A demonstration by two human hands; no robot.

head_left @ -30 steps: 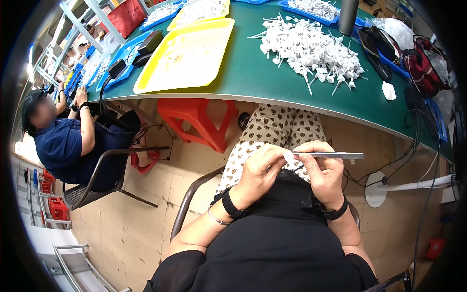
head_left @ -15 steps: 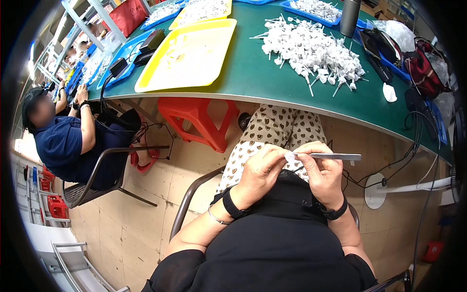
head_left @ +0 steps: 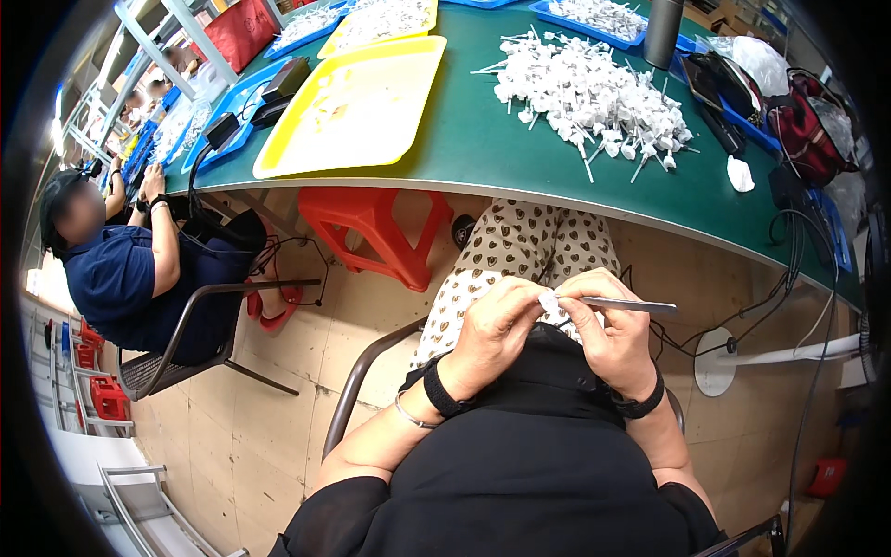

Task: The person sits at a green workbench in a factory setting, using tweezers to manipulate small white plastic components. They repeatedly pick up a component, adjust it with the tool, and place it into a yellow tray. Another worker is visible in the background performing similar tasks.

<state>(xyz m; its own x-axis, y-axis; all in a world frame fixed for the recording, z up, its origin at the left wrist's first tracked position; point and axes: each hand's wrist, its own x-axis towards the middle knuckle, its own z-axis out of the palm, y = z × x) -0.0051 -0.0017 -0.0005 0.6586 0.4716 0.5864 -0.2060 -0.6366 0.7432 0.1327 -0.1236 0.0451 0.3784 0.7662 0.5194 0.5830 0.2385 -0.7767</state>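
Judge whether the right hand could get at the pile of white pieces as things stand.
Probably yes: the pile of white pieces lies ahead on the green table, with seemingly only its near edge to clear. But the right hand holds a slim metal tool, so its grip isn't free.

A strip of green tabletop [head_left: 459, 121] is running between the yellow tray [head_left: 401, 139] at left and the white pile [head_left: 594, 93] at right, leaving a hand room. The near table edge [head_left: 538, 193] is separating it from the left hand [head_left: 497, 325] and right hand [head_left: 613, 339]. A metal tool [head_left: 631, 304] is jutting rightward. Far right, a dark bottle [head_left: 663, 33] is standing upright.
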